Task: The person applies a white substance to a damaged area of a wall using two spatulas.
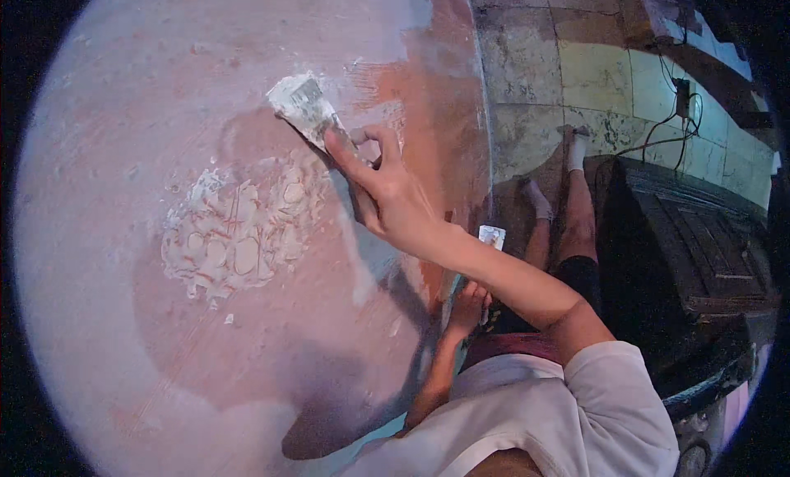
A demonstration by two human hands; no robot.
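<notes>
My right hand (391,185) reaches across to the pinkish wall and grips a putty knife (311,107). Its wide blade is smeared with white putty and lies at or very close to the wall (271,378); contact cannot be made out. Below and left of that blade, a thick, uneven patch of wet-looking putty (218,251) shows ridges and round flat spots. Lower, close to my body, my left hand (469,308) is closed round a second scraper (492,236), whose whitish, putty-coated end points up past my right forearm. Part of its handle is hidden in my fingers.
A reddish-brown band (448,115) runs along the wall's lower edge. Beyond it lies a worn tiled floor (527,62), where my feet stand. To the right are a dark panelled wooden piece (699,238) and a small black electrical box (683,99) with loose cables.
</notes>
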